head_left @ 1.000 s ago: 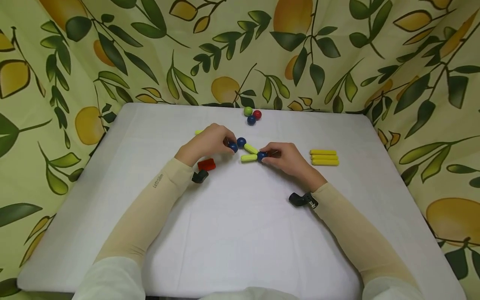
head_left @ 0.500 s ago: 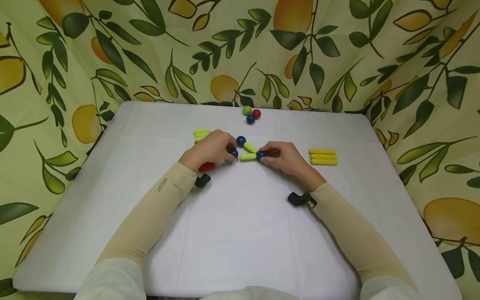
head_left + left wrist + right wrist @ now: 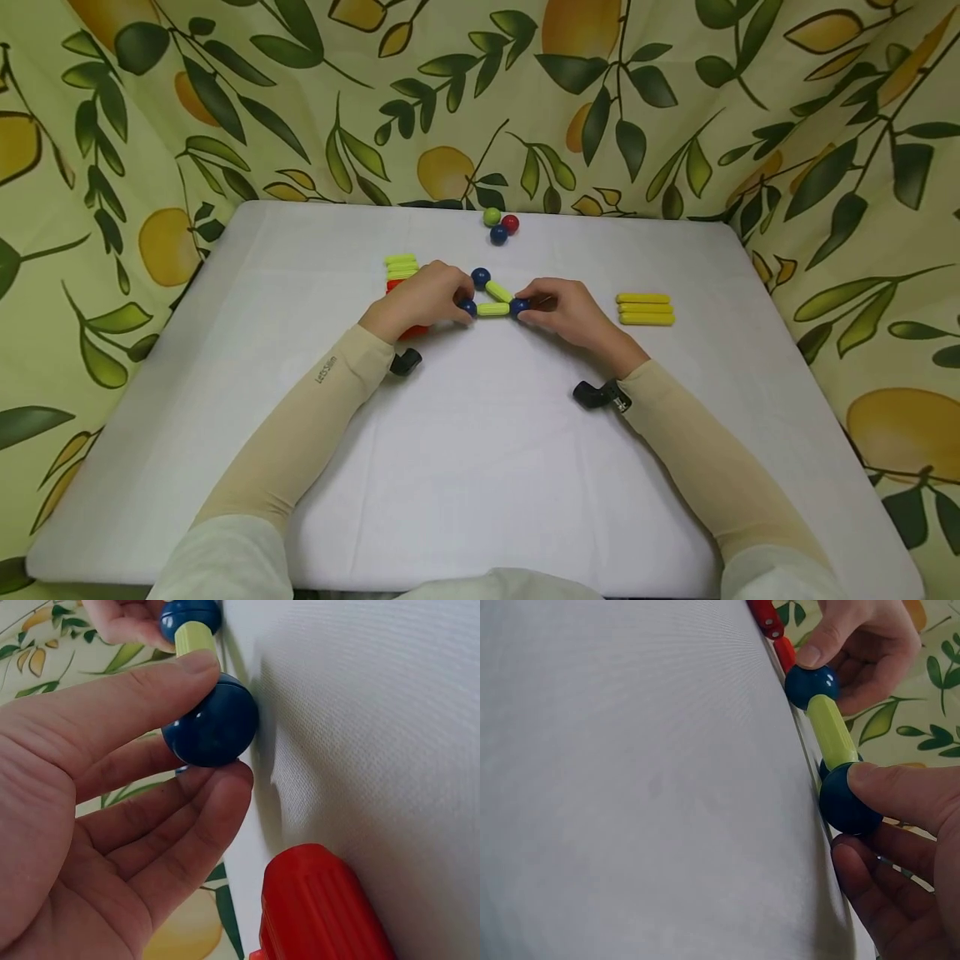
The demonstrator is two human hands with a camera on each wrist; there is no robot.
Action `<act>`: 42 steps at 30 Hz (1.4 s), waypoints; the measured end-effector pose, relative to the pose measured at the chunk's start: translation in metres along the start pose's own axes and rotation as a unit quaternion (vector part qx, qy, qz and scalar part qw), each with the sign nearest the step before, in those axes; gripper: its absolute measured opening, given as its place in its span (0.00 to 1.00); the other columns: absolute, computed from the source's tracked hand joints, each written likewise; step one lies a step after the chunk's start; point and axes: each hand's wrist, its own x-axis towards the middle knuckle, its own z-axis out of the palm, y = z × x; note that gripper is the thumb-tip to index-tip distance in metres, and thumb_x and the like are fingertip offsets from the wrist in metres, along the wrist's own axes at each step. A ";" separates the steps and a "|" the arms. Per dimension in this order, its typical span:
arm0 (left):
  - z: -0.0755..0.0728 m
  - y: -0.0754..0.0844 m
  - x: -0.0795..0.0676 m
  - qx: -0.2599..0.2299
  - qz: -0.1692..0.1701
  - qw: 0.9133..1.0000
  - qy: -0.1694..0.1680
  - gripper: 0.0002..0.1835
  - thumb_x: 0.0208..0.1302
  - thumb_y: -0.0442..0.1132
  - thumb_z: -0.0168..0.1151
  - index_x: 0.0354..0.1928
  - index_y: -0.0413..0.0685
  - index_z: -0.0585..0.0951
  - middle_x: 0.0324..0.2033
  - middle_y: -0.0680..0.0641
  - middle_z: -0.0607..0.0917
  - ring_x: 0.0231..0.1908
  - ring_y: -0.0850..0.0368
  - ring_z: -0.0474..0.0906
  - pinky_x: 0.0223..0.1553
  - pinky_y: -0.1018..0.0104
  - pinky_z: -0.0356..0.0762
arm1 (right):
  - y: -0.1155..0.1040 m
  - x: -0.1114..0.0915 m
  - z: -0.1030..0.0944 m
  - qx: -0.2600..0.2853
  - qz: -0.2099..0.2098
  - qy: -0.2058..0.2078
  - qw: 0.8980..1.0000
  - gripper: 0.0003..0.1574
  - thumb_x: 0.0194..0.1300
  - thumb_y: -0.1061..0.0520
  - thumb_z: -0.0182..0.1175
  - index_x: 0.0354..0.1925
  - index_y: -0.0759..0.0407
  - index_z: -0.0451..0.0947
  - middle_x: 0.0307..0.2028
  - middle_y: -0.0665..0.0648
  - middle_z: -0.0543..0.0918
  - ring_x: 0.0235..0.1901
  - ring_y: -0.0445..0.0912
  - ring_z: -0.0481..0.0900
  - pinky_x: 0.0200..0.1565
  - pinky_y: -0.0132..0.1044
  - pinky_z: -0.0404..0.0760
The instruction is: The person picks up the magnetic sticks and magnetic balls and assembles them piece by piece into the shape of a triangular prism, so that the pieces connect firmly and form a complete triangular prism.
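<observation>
My left hand [image 3: 425, 298] pinches a dark blue ball [image 3: 214, 724] between thumb and fingers, low over the white table. With its thumb and fingers, my right hand [image 3: 566, 315] holds a second blue ball [image 3: 849, 801]. A yellow-green rod [image 3: 492, 309] spans the two, its ends at both balls. From the right-hand ball another yellow-green rod [image 3: 498, 292] slants back to a third blue ball [image 3: 481, 277], so the pieces form a V open on the left. Red rods [image 3: 319, 907] lie beside the left hand, partly hidden by it in the head view.
Behind the left hand lie several yellow-green rods [image 3: 401, 267]. A row of yellow rods [image 3: 645, 309] sits to the right of the right hand. Near the back edge of the white table [image 3: 450, 467] are a green ball [image 3: 491, 217], a red ball [image 3: 510, 222] and a blue ball [image 3: 498, 235].
The left hand's blue ball has moved down and across to the free end of the near yellow-green rod, closing the gap. The right hand has stayed on its ball, barely moving.
</observation>
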 end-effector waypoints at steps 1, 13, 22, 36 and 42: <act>0.000 0.000 0.000 0.000 -0.001 1.000 0.001 0.16 0.64 0.43 0.83 0.48 0.43 0.90 0.35 0.48 0.87 0.39 0.50 0.78 0.47 0.58 0.78 | 0.000 0.001 0.000 -0.001 0.000 0.000 1.000 0.17 0.69 0.60 0.77 0.55 0.57 0.90 0.48 0.53 0.89 0.47 0.48 0.85 0.55 0.44 0.85; -0.020 -0.008 -0.009 -0.025 -0.035 0.999 0.022 0.19 0.67 0.43 0.80 0.55 0.42 0.90 0.44 0.46 0.89 0.45 0.49 0.80 0.52 0.56 0.80 | -0.002 0.002 0.002 -0.003 0.005 0.000 1.000 0.17 0.68 0.60 0.77 0.54 0.57 0.89 0.47 0.54 0.89 0.46 0.49 0.84 0.54 0.44 0.85; -0.064 -0.041 -0.031 -0.037 -0.093 0.989 0.111 0.18 0.74 0.38 0.71 0.62 0.39 0.87 0.51 0.40 0.88 0.52 0.44 0.79 0.57 0.50 0.79 | -0.002 0.001 0.001 -0.002 0.005 0.004 1.000 0.17 0.69 0.60 0.77 0.54 0.57 0.89 0.47 0.54 0.88 0.46 0.49 0.84 0.55 0.45 0.86; -0.047 -0.104 -0.028 -0.054 -0.144 0.979 0.136 0.14 0.79 0.33 0.61 0.58 0.39 0.89 0.53 0.39 0.86 0.54 0.43 0.75 0.60 0.48 0.76 | 0.000 0.001 0.003 0.002 0.008 -0.001 1.000 0.17 0.69 0.60 0.77 0.55 0.57 0.89 0.48 0.53 0.88 0.46 0.49 0.84 0.55 0.44 0.85; -0.045 -0.109 -0.021 -0.034 -0.138 0.978 0.153 0.12 0.79 0.32 0.62 0.55 0.39 0.90 0.52 0.38 0.87 0.52 0.42 0.75 0.59 0.47 0.76 | 0.002 0.003 0.003 0.001 0.010 0.003 1.000 0.16 0.69 0.60 0.77 0.54 0.56 0.89 0.47 0.53 0.88 0.45 0.48 0.84 0.54 0.45 0.85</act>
